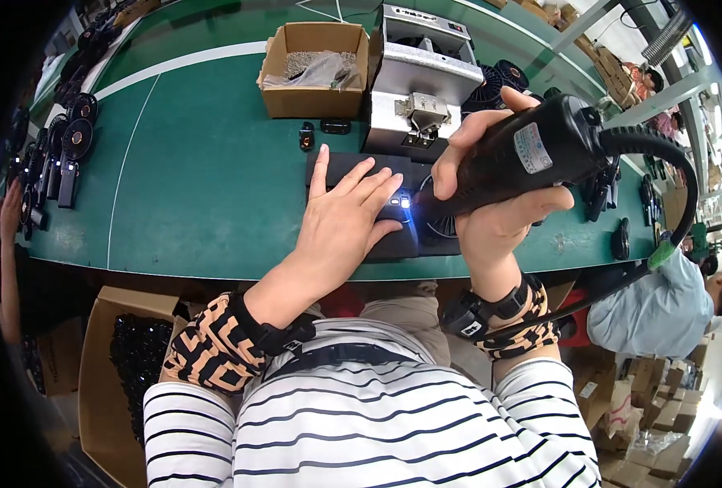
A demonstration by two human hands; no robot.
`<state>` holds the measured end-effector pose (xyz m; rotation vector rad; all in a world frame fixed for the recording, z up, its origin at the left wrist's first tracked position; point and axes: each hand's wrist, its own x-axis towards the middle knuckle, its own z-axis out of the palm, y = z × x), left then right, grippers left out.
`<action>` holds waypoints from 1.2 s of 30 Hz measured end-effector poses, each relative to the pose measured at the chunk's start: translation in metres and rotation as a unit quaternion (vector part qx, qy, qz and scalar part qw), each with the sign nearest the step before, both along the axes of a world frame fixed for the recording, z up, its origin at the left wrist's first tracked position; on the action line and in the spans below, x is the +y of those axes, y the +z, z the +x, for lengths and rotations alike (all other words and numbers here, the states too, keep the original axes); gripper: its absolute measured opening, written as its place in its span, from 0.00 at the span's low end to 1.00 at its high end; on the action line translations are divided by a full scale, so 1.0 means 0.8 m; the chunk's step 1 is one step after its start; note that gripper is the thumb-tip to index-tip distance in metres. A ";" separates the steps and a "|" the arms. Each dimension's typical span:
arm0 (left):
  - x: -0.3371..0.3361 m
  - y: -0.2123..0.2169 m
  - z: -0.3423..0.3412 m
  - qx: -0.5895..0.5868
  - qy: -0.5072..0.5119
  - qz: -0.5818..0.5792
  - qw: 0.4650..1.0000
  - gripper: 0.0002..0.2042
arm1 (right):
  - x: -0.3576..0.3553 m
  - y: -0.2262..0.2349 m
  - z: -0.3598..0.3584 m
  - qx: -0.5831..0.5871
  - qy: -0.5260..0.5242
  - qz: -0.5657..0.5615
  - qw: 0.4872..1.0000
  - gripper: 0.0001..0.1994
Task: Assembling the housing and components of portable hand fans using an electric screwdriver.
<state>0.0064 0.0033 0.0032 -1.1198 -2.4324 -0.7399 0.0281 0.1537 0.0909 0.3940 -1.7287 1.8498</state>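
Note:
My right hand (pixel 491 220) is closed round a thick black electric screwdriver (pixel 507 154), held slanting with its tip end down to the left and a cable at its upper end. Under that tip lies a small black handheld fan (pixel 441 224), partly hidden by the tool. A bright bluish-white light (pixel 406 202) shines at the fan's handle. My left hand (pixel 341 215) lies over the handle with its fingers spread, the thumb alongside. Beneath it a flat black block (pixel 345 163) shows on the green table. The screwdriver's very tip cannot be made out.
A cardboard box (pixel 312 103) of small metal parts and a silver screw feeder (pixel 414 106) stand behind my hands. Two small black parts (pixel 335 126) lie before the box. Several fans (pixel 76 138) line the left. The tool's cable (pixel 682 163) loops right. A person (pixel 654 301) sits there.

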 end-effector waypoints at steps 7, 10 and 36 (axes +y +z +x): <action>-0.001 0.005 -0.002 -0.001 -0.006 0.002 1.000 0.27 | 0.001 -0.004 0.008 -0.018 0.066 -0.053 0.996 0.54; -0.002 0.007 -0.003 0.002 -0.001 -0.020 1.000 0.28 | -0.003 0.000 0.018 -0.044 0.075 0.014 0.996 0.55; -0.043 0.023 -0.010 -0.468 -0.055 0.330 0.818 0.14 | 0.061 0.053 0.008 0.058 -0.014 0.022 0.998 0.43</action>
